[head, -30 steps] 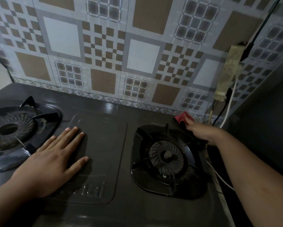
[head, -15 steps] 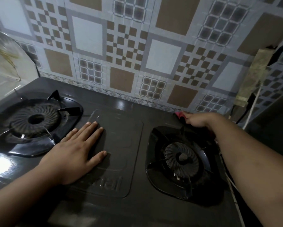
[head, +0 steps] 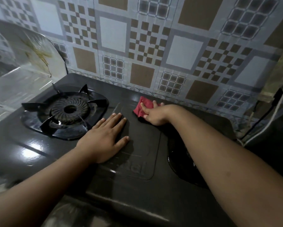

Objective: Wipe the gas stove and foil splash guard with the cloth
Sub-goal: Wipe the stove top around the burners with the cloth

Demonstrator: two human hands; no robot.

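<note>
The right hand point(head: 153, 114) lies on the red cloth point(head: 143, 106) near the back edge of the stove point(head: 137, 161), at about 12 o'clock from the middle of the stove top. Its fingers are stretched forward over the cloth, pressing it flat against the black surface; whether the thumb curls under the cloth cannot be told. The cloth is bunched, and most of it shows at 10 o'clock from the hand, just short of the wall.

The left hand point(head: 104, 136) rests palm down on the raised middle panel of the stove, fingers straight and a little spread, holding nothing. It sits at about 7 o'clock from the cloth, near it but apart from it. Both bare forearms reach in from the bottom of the view.

At 10 o'clock from the left hand is the left burner point(head: 69, 109), a dark ribbed ring with a pan support of pointed prongs, set in a glossy black tray. The right burner point(head: 183, 163) is mostly hidden under the right forearm; only a dark curved edge shows.

The foil guard point(head: 30, 59) stands at the far left, at 9 to 10 o'clock from the left burner, shiny and curved, with yellowish streaks on it.

Behind the stove runs a wall point(head: 147, 51) of patterned tiles in brown, white and grey checks. At 3 o'clock, by the wall, dark and white cables point(head: 267, 122) hang down. The room is dim, with a light glare on the stove's front left.
</note>
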